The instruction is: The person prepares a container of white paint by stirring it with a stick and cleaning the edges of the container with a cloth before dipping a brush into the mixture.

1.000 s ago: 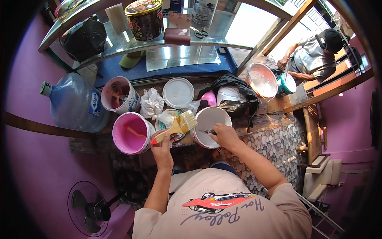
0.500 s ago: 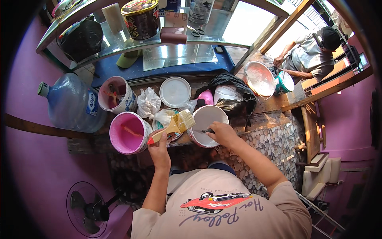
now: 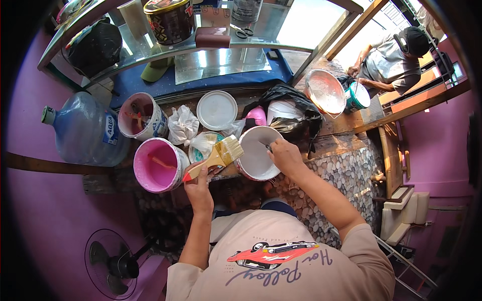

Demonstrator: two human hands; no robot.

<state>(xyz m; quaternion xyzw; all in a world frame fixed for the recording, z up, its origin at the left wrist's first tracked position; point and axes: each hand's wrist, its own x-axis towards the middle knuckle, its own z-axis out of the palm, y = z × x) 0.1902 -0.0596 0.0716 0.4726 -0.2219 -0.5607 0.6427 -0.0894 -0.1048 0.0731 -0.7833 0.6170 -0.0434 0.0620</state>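
My left hand is closed round the wooden handle of a wide paintbrush, whose red end points toward me and whose pale bristles point up to the right. The bristles lie close to the left rim of a white bucket. At that bucket's right rim, my right hand grips a dark-handled tool that reaches inside; its working end is hard to make out. A pink paint bucket with a stick in it stands left of my left hand. Behind the brush sits a small tub with clear plastic over it.
A second pinkish bucket, a crumpled white bag, a round lid and a black plastic bag line the wooden bench. A large water bottle is at left. Far right, a person works beside another bucket.
My right hand has shifted slightly right and up along the bucket's inner rim with the dark-handled tool. The brush stays in my left hand; the whole view has moved a little.
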